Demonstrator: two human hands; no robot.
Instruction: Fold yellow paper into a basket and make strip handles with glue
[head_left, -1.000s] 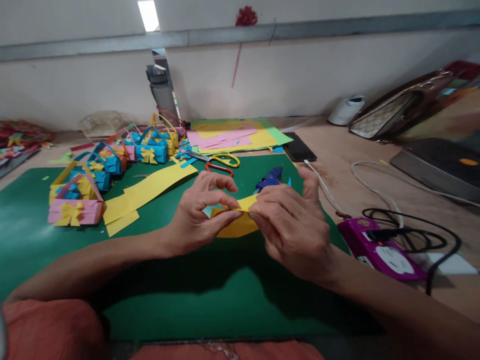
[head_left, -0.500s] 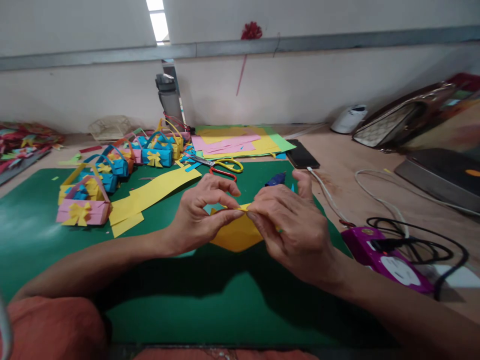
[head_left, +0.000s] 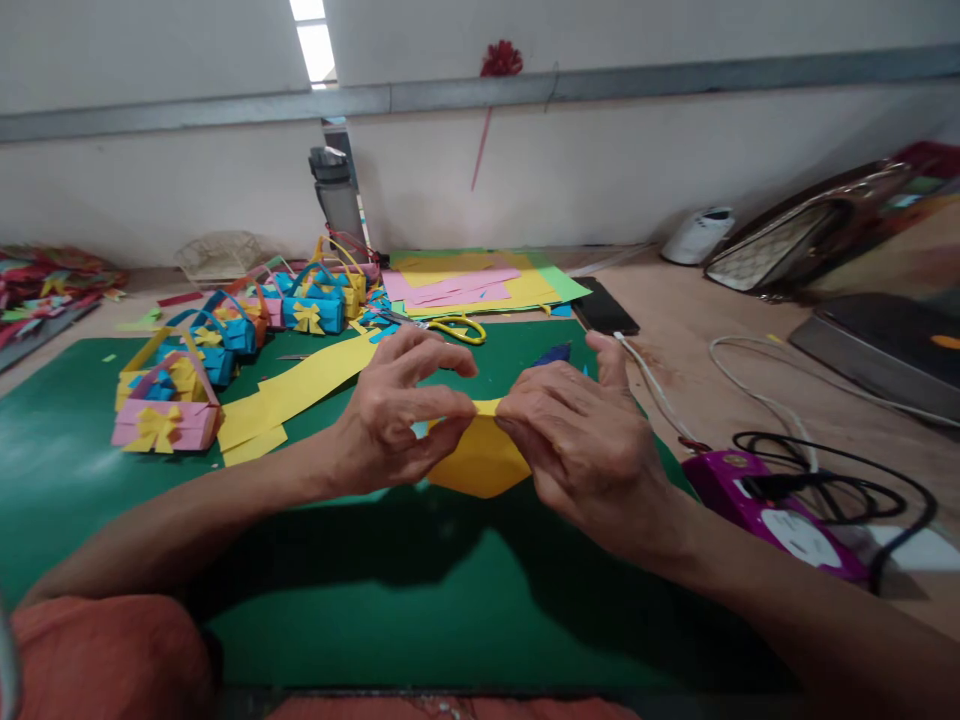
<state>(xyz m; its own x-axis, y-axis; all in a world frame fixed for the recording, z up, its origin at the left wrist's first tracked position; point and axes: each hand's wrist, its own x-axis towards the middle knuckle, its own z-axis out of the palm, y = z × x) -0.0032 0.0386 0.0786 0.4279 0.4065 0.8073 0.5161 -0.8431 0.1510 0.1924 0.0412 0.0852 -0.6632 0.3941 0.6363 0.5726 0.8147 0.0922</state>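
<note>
Your left hand (head_left: 397,412) and right hand (head_left: 591,435) pinched the yellow paper piece (head_left: 481,460) by its top edge; its body sat just below the grip. Scissors (head_left: 439,324) lay beyond.

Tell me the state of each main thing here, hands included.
Left hand, pinching the yellow paper
Right hand, pinching it too
Yellow paper, held near its upper edge
Phone, flat, screen dark, white cable attached
Purple power strip, black plug inserted
Bottle, upright
Pink basket, upright
Scissors, open or shut unclear

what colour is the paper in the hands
The held paper is yellow, best seen in the head view.
</note>
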